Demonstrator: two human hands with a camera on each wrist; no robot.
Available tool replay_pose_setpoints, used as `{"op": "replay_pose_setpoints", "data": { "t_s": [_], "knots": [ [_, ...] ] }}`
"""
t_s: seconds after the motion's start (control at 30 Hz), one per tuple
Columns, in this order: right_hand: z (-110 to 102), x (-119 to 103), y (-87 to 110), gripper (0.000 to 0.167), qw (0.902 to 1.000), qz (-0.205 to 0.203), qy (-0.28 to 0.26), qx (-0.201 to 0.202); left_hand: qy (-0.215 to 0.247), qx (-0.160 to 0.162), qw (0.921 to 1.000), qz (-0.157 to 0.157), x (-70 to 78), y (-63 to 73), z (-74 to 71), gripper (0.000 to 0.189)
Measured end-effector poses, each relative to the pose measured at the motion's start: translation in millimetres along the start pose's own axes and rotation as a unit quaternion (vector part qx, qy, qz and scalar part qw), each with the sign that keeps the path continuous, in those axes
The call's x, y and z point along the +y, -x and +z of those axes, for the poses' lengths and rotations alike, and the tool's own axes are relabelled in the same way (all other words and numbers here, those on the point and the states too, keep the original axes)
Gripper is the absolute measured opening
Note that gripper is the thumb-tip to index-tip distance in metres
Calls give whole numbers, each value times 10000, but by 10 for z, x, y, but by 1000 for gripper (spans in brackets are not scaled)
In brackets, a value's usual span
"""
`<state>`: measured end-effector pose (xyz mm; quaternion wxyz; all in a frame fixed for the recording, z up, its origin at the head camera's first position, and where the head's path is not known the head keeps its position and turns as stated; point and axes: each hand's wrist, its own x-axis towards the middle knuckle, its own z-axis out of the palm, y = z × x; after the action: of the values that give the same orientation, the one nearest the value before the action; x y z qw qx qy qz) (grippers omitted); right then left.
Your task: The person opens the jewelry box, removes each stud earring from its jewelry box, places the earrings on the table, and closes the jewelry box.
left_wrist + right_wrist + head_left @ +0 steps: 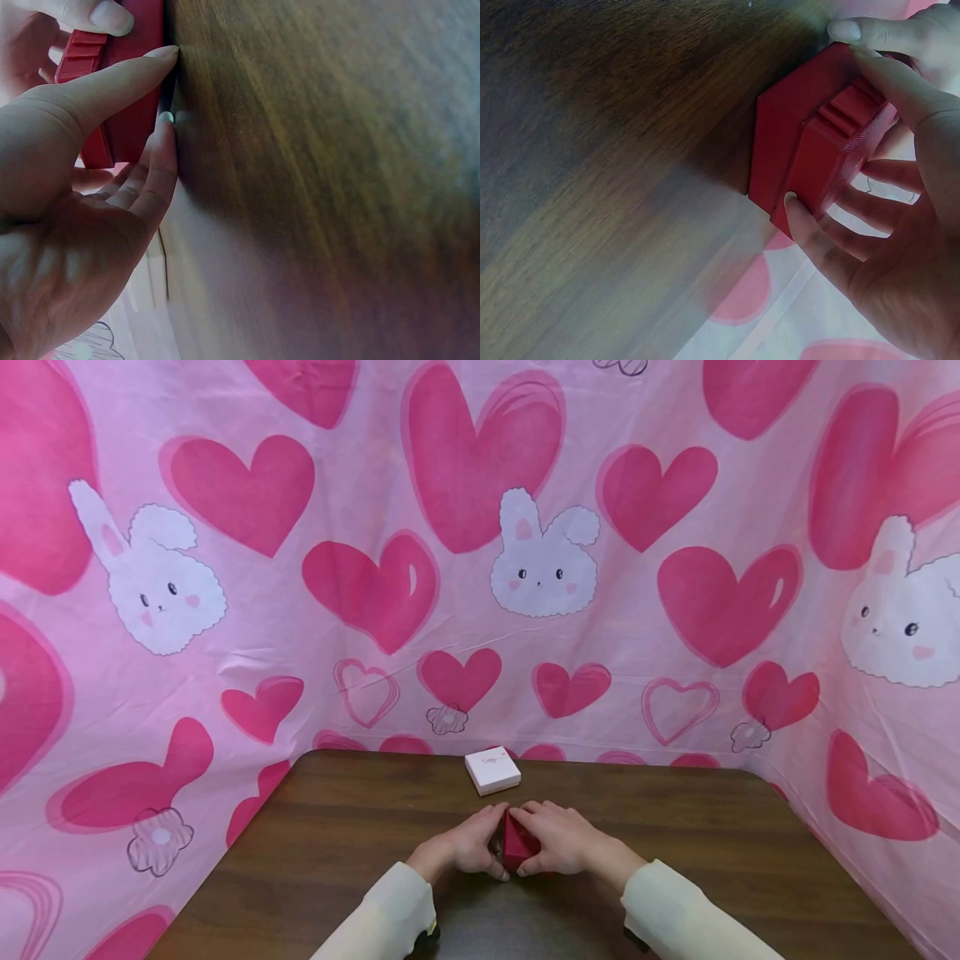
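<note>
Both hands grip a red angular box (517, 843) low on the wooden table, near the middle of the head view. My left hand (474, 843) has thumb and fingers round its left side. The right hand (562, 837) holds the right side, with the thumb on the near part and fingers over the far part. In the right wrist view the box (787, 150) shows a flat many-sided base and a narrower raised part with ridges. From the left wrist, the box (146, 30) is partly covered by the thumb and fingers of both hands.
A small white box (492, 770) with pink lettering lies just beyond the hands, toward the back edge of the brown table (337, 827). A pink cloth (465, 593) with hearts and rabbits hangs behind the table and at both sides.
</note>
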<state>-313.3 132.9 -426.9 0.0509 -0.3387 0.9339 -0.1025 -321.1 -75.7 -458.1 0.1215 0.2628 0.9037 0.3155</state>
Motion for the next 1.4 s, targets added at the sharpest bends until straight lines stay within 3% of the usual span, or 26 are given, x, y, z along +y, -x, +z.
{"op": "replay_pose_setpoints", "data": {
  "t_s": [0.23, 0.27, 0.47, 0.5, 0.6, 0.67, 0.83, 0.9, 1.07, 1.13, 1.4],
  "knots": [
    [9, 17, -1, 84, 9999, 34, -103, -48, 65, -31, 9999, 84, -41, -13, 6, 82],
    [8, 17, -2, 84, 9999, 33, -117, -48, -42, 22, 9997, 235, -147, -69, 61, 83],
    [-9, 29, -12, 84, 9998, 34, -187, -45, -150, 6, 9981, 592, -297, -158, 98, 81],
    [-10, 32, -13, 84, 9998, 33, -191, -42, 13, -79, 9988, 473, -201, -107, 39, 79],
    [-2, 41, -17, 84, 9998, 25, -194, -38, 77, -83, 9993, 366, -184, -107, 43, 79],
    [-1, 45, -15, 84, 9998, 27, -199, -32, 307, -98, 9994, 139, -52, -29, -13, 77],
    [-2, 49, -18, 83, 9996, 55, -266, -23, 251, -71, 9996, -56, -20, -17, -5, 77],
    [3, 53, -23, 84, 9996, 63, -277, -24, 294, -66, 9995, 104, -203, -121, 61, 79],
    [8, 46, -14, 83, 9996, 34, -273, 49, 222, -83, 9996, 169, -261, -147, 65, 80],
    [10, 43, -8, 83, 9996, 15, -274, 80, 152, -90, 9998, 8, -88, -50, 3, 78],
    [24, 52, 5, 84, 9991, 25, -388, 143, 153, -14, 9998, -123, -1, 10, -8, 77]
  ]
}}
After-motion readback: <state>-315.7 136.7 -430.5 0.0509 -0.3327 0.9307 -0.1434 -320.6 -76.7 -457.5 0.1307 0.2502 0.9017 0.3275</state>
